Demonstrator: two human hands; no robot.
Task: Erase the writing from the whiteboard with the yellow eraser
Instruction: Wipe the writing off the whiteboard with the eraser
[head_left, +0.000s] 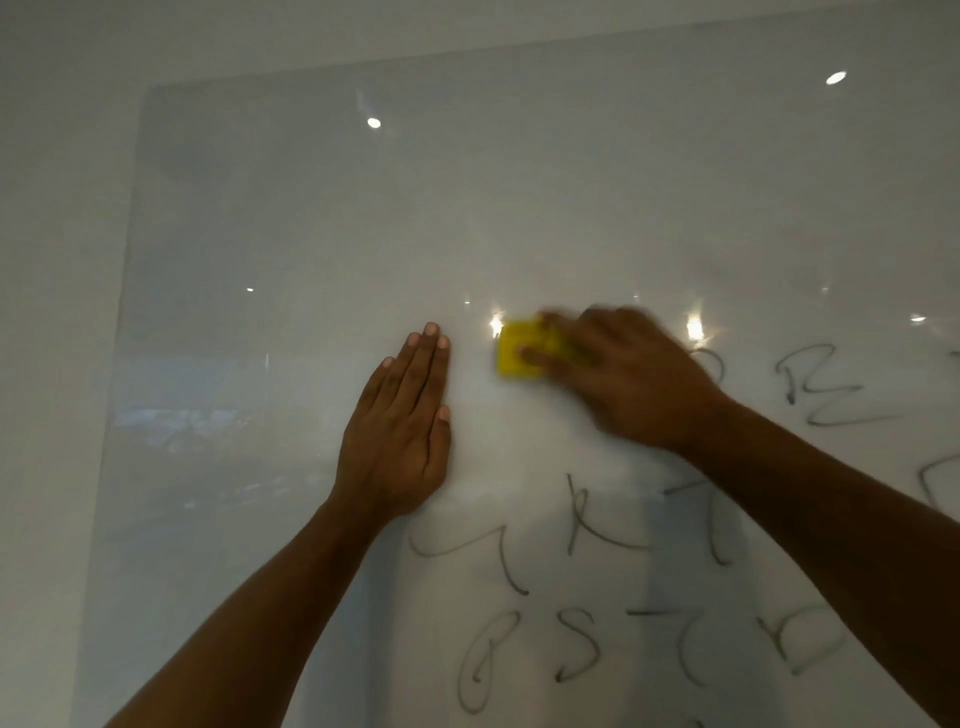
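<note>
A glossy whiteboard (291, 218) fills the view, mounted on a pale wall. My right hand (628, 379) presses the yellow eraser (511, 349) flat against the board near the middle; hand and eraser are motion-blurred. My left hand (402, 431) lies flat on the board just left of the eraser, fingers together and pointing up, holding nothing. Grey handwritten letters (582, 530) cover the board below and to the right of my hands, partly hidden by my right forearm. The board area above and left of the eraser shows no writing.
The board's left edge (122, 332) meets the bare wall (52, 312). Ceiling lights reflect as bright spots (373, 123) on the board's surface.
</note>
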